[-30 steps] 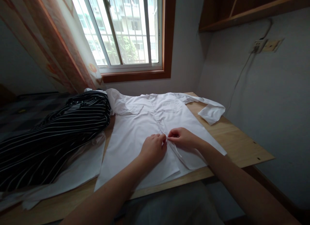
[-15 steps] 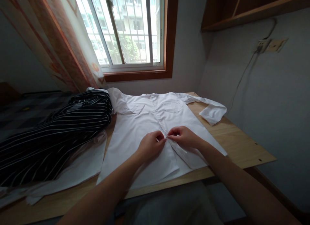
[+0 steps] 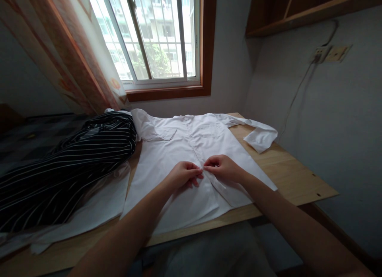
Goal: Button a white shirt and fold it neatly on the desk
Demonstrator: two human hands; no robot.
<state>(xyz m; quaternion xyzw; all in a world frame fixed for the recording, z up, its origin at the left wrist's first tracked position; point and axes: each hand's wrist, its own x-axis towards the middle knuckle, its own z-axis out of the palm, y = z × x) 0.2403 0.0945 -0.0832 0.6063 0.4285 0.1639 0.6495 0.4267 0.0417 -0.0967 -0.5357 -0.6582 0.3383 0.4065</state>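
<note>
A white button-up shirt (image 3: pixel 167 185) lies front side up on the wooden board, its collar end toward the window. My left hand (image 3: pixel 185 174) pinches the front edge of the shirt, thumb and forefinger together, other fingers curled beneath. Right beside it, my right hand (image 3: pixel 222 167) grips the facing edge of the placket between thumb and forefinger. The fingertips nearly meet at the middle of the front; whatever button sits between them is too small to make out. Above the hands the placket looks closed, while below them the two front panels spread apart.
Black-and-white striped clothing (image 3: pixel 89 153) is heaped left of the shirt, over a white sheet-like piece (image 3: pixel 98 205). The wooden board (image 3: pixel 298 181) ends at a corner on the right. A window (image 3: pixel 158 42), a curtain (image 3: pixel 71 50) and a wall socket (image 3: pixel 322 53) surround it.
The fingers of my left hand have shifted, the thumb now stretched flatter toward the right hand. My right hand keeps its pinch. The view has moved slightly.
</note>
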